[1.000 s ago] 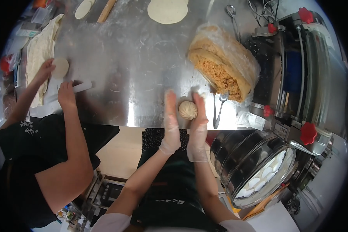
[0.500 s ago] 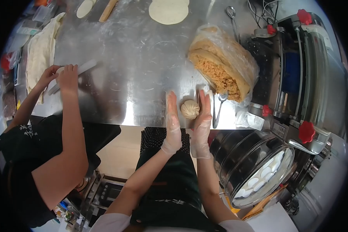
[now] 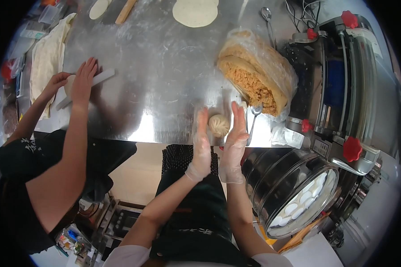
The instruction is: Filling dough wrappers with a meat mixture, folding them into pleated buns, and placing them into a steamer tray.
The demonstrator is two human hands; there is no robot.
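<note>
A round pleated bun point(image 3: 219, 126) of pale dough sits near the front edge of the steel table, between my two hands. Both wear clear plastic gloves. My left hand point(image 3: 202, 147) is upright along the bun's left side, fingers stretched out. On the other side, my right hand point(image 3: 234, 144) stands likewise, palm inward and fingers straight. Whether either palm touches the bun I cannot tell. Just right of my right hand lies a metal spoon point(image 3: 252, 123), its bowl by a big plastic bag point(image 3: 272, 58) of crumbly orange-brown filling point(image 3: 249, 83).
Stacked steamers point(image 3: 272, 178) holding white rounds stand below the table's right side, beside a machine with red knobs point(image 3: 352, 148). At left, a co-worker's hands point(image 3: 81, 84) work dough with a white rolling pin point(image 3: 104, 77). Flat dough point(image 3: 195, 12) lies at the back.
My left hand has shifted slightly right and my right hand's fingers have tilted a little; the bun stays almost in place. The co-worker's right hand has slid forward with its fingers extended.
</note>
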